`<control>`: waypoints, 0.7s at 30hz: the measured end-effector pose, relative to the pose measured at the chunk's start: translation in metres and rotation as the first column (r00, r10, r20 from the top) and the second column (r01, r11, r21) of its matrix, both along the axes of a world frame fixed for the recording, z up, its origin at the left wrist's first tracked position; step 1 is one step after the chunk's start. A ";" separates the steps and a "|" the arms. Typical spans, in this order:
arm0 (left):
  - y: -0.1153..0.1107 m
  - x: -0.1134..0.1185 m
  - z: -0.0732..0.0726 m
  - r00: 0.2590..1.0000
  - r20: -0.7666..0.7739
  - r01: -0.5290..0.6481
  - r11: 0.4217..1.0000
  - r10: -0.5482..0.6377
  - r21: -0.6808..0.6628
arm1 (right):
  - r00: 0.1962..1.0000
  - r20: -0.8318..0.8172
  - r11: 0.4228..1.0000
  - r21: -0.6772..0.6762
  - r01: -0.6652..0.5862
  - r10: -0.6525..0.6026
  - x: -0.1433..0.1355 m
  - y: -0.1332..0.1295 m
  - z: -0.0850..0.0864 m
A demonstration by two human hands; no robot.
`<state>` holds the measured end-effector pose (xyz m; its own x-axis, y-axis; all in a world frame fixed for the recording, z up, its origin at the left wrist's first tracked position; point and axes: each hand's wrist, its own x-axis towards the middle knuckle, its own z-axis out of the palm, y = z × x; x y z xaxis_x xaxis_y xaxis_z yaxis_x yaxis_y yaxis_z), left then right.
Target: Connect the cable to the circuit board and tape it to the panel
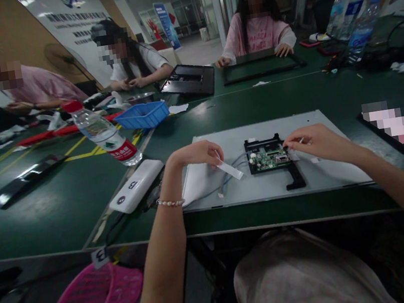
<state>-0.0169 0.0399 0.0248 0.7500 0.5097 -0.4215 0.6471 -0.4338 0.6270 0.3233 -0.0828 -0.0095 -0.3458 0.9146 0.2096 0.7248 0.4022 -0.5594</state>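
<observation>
A shared green worktable (292,97), exposed circuit board (269,159) and blue bin (146,117) suggest an electronics workshop.

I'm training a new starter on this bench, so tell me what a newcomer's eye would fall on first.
Probably the bright pink basket, at lower left below the edge of the green table. Next, the green circuit board on the pale panel, with the left hand beside it holding a white strip.
</observation>
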 end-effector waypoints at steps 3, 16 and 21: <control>-0.001 -0.001 0.004 1.000 -0.020 0.022 0.994 -0.020 0.106 | 0.999 -0.034 0.998 0.062 0.033 -0.031 -0.008 -0.002 0.003; -0.009 0.014 0.002 0.978 -0.005 0.210 0.974 -0.210 0.082 | 0.805 0.480 0.783 0.322 -0.531 0.349 -0.099 -0.002 0.007; -0.011 0.013 -0.002 0.980 -0.015 0.195 0.975 -0.198 -0.107 | 0.765 0.578 0.772 0.336 -0.539 0.283 -0.126 0.003 0.001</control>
